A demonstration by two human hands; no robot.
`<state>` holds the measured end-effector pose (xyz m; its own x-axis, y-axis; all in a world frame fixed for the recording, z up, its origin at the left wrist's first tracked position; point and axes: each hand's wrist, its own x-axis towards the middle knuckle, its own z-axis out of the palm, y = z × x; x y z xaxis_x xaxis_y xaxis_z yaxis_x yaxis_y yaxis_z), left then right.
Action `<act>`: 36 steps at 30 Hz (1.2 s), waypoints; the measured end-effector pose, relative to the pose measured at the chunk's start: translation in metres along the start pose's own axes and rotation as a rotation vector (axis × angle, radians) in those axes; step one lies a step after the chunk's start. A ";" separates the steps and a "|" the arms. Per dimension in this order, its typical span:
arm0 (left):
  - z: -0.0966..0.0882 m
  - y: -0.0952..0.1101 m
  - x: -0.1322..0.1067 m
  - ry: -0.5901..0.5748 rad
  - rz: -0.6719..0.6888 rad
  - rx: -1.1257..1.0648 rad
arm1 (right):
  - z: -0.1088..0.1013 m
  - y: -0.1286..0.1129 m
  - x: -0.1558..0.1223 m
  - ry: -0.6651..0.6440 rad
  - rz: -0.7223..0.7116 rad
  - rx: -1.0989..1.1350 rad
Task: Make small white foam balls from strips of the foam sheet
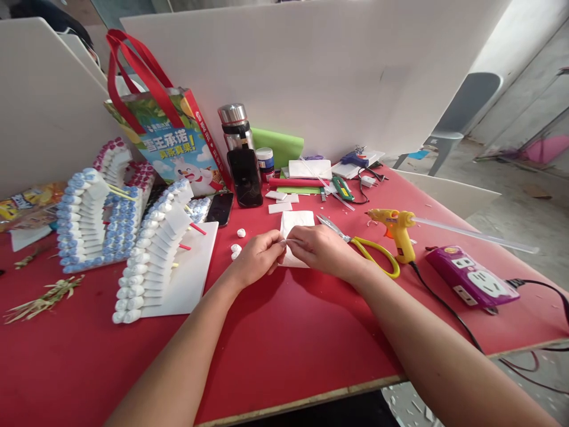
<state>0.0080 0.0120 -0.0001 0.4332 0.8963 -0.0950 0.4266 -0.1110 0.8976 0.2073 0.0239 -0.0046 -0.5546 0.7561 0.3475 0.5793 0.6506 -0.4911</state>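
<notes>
My left hand [259, 254] and my right hand [323, 246] meet over the middle of the red table, fingertips pinched together. Between them is a small white piece of tissue [288, 241], mostly covered by the fingers. A stack of white tissue [297, 219] lies just beneath and beyond the hands. Left of my left hand sit several small rolled white paper balls [240, 233]. Farther left, a curved row of white paper rolls [141, 259] stands on a white board [195, 279]. Scissors [376, 255] with yellow handles rest beside my right hand.
A yellow glue gun [402, 228] and a purple power strip [473, 276] with cords are at right. Blue-and-white paper structures [73, 219], a shopping bag [178, 142], a phone [244, 178] propped against a steel bottle [232, 114], and a green cutter [342, 187] stand behind.
</notes>
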 end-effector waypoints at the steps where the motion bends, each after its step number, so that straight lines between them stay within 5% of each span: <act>1: 0.000 0.000 -0.001 -0.007 0.004 0.001 | 0.001 0.000 0.000 0.009 -0.002 -0.007; 8: 0.005 0.003 -0.003 0.153 0.200 0.507 | 0.007 -0.004 0.002 -0.005 0.125 0.061; 15: 0.008 0.001 0.001 0.210 0.442 0.890 | 0.005 -0.003 0.010 -0.115 0.448 0.601; 20: 0.007 0.007 -0.003 0.230 0.181 0.340 | 0.009 -0.002 0.009 0.025 0.316 0.456; 24: 0.004 0.009 0.000 0.010 -0.218 -0.368 | 0.012 -0.002 0.005 0.124 0.154 0.165; 27: 0.003 0.007 0.004 -0.112 -0.347 -0.680 | 0.009 -0.002 0.002 0.122 0.024 0.046; 32: 0.003 0.003 0.005 -0.079 -0.382 -0.778 | 0.006 -0.003 0.000 0.026 -0.059 -0.102; 36: 0.001 0.001 0.003 -0.043 -0.317 -0.715 | 0.005 -0.003 0.000 0.049 -0.022 -0.001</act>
<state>0.0110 0.0141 0.0003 0.4124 0.8202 -0.3965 -0.0735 0.4638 0.8829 0.2024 0.0219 -0.0067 -0.5373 0.7441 0.3969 0.5681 0.6672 -0.4817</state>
